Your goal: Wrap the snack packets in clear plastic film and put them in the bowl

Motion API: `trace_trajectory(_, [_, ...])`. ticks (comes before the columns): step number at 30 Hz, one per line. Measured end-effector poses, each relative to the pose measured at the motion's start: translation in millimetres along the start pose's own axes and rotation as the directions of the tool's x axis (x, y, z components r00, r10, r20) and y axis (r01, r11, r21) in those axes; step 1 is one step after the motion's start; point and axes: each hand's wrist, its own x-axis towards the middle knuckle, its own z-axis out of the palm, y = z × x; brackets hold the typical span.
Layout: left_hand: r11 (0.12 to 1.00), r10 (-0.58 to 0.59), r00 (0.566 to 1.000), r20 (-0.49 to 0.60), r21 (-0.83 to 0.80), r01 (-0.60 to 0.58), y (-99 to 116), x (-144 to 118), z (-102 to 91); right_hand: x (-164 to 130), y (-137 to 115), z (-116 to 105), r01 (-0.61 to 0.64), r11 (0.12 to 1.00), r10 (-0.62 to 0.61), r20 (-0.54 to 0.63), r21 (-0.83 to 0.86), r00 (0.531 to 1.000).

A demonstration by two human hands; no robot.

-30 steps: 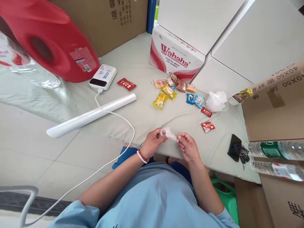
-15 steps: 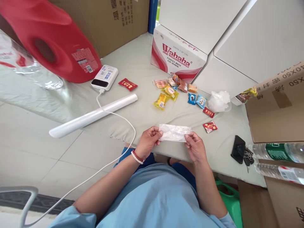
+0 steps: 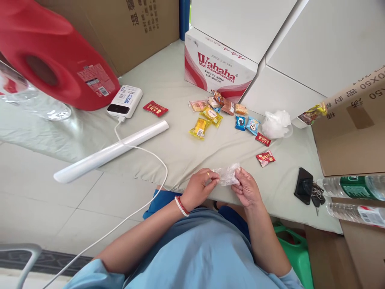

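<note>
Clear plastic bag (image 3: 227, 175), stretched flat btwn the hands half a sec ago, is now bunched up small — looks like they're working its mouth open. Left hand (image 3: 201, 188) pinches its 9 o'clock edge, right hand (image 3: 246, 186) its 3 o'clock edge, fingers closed tight. Bag sits over the table (image 3: 180, 148) near edge; red snack packet (image 3: 265, 157) at 2 o'clock.

Pale tiled floor (image 3: 45, 200) — cardboard boxes (image 3: 141, 24) behind, daylight.

Both hands, left hand (image 3: 200, 186) and right hand (image 3: 247, 188), pinching a crumpled clear plastic bag (image 3: 228, 175) over the table (image 3: 180, 148) edge, snack packets (image 3: 207, 118) scattered behind.
</note>
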Motion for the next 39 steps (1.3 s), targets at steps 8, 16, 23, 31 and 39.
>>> trace_trajectory(8, [0.939, -0.209, 0.977, -0.045, -0.29, 0.187, 9.6, 6.5, 3.4, -3.6, 13.7, 6.3, 0.186, 0.942, -0.196, -0.008, -0.279, 0.981])
trace_trajectory(16, [0.545, -0.448, 0.891, 0.078, -0.766, 0.341, 7.7, 8.7, -22.3, -1.2, -13.1, -19.3, 0.085, 0.989, -0.091, -0.046, -0.122, 0.995])
trace_trajectory(23, [0.564, -0.505, 0.863, 0.014, -0.752, 0.342, 3.8, 5.2, -14.1, 2.5, 0.3, -20.1, 0.166, 0.939, -0.221, -0.162, -0.302, 0.962])
trace_trajectory(31, [0.765, -0.418, 0.906, -0.071, -0.565, 0.309, -4.1, 2.4, -2.9, 19.4, 17.4, -12.0, 0.179, 0.469, -0.386, -0.018, -0.865, 0.922])
trace_trajectory(39, [0.755, -0.49, 0.857, -0.16, -0.569, 0.326, -12.6, 2.4, -11.1, 23.2, 9.2, -22.3, 0.189, 0.69, -0.283, -0.02, -0.698, 0.959])
